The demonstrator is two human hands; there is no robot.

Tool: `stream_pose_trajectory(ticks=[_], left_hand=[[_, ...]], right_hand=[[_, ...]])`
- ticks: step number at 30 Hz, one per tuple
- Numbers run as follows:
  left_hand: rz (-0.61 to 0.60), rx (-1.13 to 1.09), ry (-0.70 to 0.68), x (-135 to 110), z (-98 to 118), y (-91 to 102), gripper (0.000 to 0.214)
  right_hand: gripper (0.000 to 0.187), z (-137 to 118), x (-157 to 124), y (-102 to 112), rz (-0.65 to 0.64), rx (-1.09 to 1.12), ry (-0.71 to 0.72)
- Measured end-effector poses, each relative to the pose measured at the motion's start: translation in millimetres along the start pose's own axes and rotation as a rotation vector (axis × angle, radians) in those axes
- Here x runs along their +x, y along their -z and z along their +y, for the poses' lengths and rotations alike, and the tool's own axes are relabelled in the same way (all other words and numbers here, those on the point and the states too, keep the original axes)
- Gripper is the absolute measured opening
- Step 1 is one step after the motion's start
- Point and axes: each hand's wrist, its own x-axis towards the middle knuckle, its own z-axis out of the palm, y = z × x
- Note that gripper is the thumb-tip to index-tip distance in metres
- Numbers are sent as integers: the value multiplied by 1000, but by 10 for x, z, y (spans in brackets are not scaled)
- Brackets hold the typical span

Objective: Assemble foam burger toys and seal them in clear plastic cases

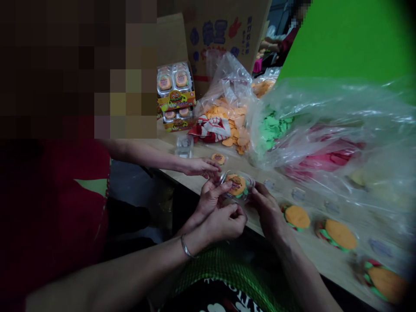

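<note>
As your left hand point(224, 223) and right hand point(267, 209) grip opposite edges, the clear round plastic burger case point(238, 185) sits level above the bench point(312, 250).

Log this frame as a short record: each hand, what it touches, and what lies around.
left hand: curled, bracelet on wrist, just below small clear plastic container with orange-topped burger shape inside
right hand: holds container's right edge
another hand: fingers on container's left side
co-worker's hand: reaching in from left
table: row of orange-and-green burger stacks
behind: clear plastic bags of coloured pieces
</note>
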Motion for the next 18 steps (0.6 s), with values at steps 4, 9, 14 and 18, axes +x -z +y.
stream_pose_trajectory(ticks=[4,9,14,18], left_hand=[[-19,72,-14,-60,60,10,45],[-51,221,-64,-80,97,45,38],[-11,241,-67,-107,66,138,38],[-15,120,-21,-111,72,213,38]], right_hand=[[57,-234,92,34,-36,-41,10],[41,-616,131,-17,-255,-208,57],[35,-440,219,-90,-167,-135,-22],[36,-193,341,-92,-197,-26,-71]])
